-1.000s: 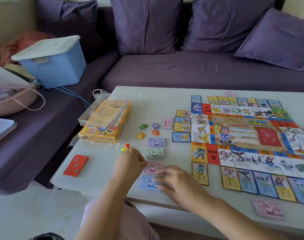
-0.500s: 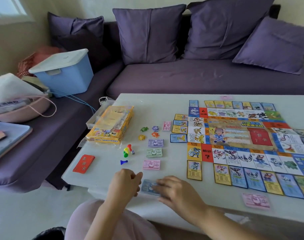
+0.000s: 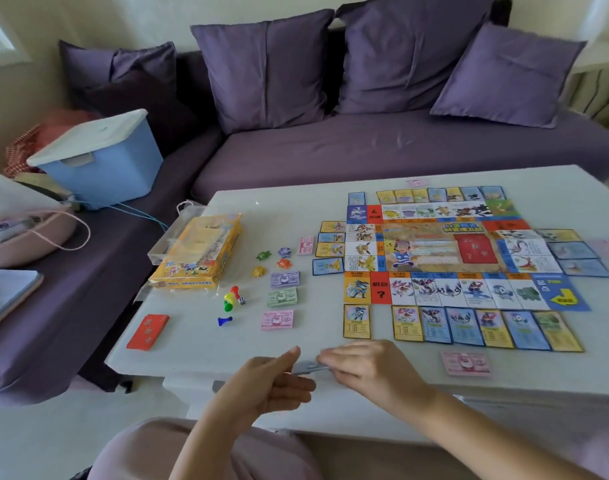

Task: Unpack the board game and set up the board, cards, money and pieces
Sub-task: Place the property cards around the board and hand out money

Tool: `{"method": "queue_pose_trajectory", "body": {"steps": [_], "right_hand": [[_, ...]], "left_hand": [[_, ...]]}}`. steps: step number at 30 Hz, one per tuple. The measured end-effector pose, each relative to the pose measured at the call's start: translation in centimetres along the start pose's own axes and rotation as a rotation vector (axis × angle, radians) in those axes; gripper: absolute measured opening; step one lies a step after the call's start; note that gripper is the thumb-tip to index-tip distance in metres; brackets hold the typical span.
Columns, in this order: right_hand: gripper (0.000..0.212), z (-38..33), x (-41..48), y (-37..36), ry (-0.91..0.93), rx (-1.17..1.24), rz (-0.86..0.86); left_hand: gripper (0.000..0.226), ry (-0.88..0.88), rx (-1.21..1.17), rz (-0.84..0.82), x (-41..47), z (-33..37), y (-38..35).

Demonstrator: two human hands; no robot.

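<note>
The game board [image 3: 434, 252] lies open on the white table [image 3: 199, 355], ringed by property cards [image 3: 465, 327]. To its left lie purple [image 3: 285, 279], green [image 3: 283, 297] and pink money stacks [image 3: 277, 320], star tokens [image 3: 271, 259], coloured pawns [image 3: 230, 299], a die [image 3: 241, 300] and a blue pawn [image 3: 224, 320]. At the table's front edge a blue money stack [image 3: 308, 367] sits between my hands. My left hand [image 3: 268, 382] grips its left end between thumb and curled fingers. My right hand [image 3: 368, 368] pinches its right end.
The yellow game box [image 3: 199, 251] and a clear plastic tray [image 3: 161, 245] sit at the table's left. A red card stack [image 3: 147, 331] lies near the left front corner, a pink money stack [image 3: 465, 363] front right. A blue storage bin [image 3: 102, 161] stands on the purple sofa [image 3: 365, 150].
My left hand left the pawns and joined my right hand. Together they drew the blue money stack from the table top back to its front edge.
</note>
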State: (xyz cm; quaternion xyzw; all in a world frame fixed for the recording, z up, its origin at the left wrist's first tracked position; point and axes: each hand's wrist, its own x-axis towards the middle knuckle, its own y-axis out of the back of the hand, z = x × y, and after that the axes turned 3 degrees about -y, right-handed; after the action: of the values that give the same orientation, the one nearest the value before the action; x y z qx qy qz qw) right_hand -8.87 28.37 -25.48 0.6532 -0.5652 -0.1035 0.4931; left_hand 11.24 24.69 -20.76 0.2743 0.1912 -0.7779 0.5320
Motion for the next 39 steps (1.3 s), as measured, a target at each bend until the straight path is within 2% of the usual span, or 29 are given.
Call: {"method": "queue_pose_trajectory", "body": {"steps": [2, 4, 9, 11, 13, 16, 19, 23, 27, 34, 39], "right_hand": [[0.027, 0.6, -1.1, 1.5, 0.006, -0.01, 0.034], [0.03, 1.1, -2.1, 3.2, 0.012, -0.033, 0.047], [0.031, 1.9, -4.6, 7.4, 0.047, -0.116, 0.097], [0.029, 2.7, -5.4, 8.6, -0.038, -0.141, 0.187], [0.036, 3.5, -6.1, 9.6, -0.219, -0.098, 0.285], [0.03, 4.2, -7.3, 10.6, -0.529, 0.136, 0.4], [0.021, 4.1, -8.1, 11.4, -0.673, 0.331, 0.439], [0.012, 3.4, -8.4, 11.8, -0.776, 0.422, 0.38], [0.01, 3.3, -8.6, 12.1, -0.815, 0.365, 0.361], [0.016, 3.1, -8.2, 12.6, -0.819, 0.307, 0.371], [0.012, 2.9, -8.1, 12.9, -0.81, 0.278, 0.332]], "left_hand": [[0.03, -0.02, -0.178, -0.061, 0.3, 0.2, -1.8], [0.027, -0.016, -0.254, -0.128, 0.6, 0.4, -3.7], [0.025, -0.109, -0.185, -0.339, 0.9, 1.4, -7.8], [0.028, -0.197, -0.112, -0.263, 1.5, 1.7, -9.5], [0.025, -0.288, -0.045, -0.156, 2.2, 1.9, -11.1], [0.01, -0.38, 0.035, -0.11, 2.8, 2.2, -13.0], [0.012, -0.398, 0.155, -0.134, 3.1, 2.0, -14.5], [0.015, -0.428, 0.313, -0.179, 3.3, 1.9, -15.9], [0.02, -0.494, 0.434, -0.164, 3.6, 1.9, -16.3], [0.022, -0.543, 0.46, -0.166, 3.8, 2.4, -16.7], [0.011, -0.58, 0.508, -0.241, 3.5, 3.1, -16.7]]}}
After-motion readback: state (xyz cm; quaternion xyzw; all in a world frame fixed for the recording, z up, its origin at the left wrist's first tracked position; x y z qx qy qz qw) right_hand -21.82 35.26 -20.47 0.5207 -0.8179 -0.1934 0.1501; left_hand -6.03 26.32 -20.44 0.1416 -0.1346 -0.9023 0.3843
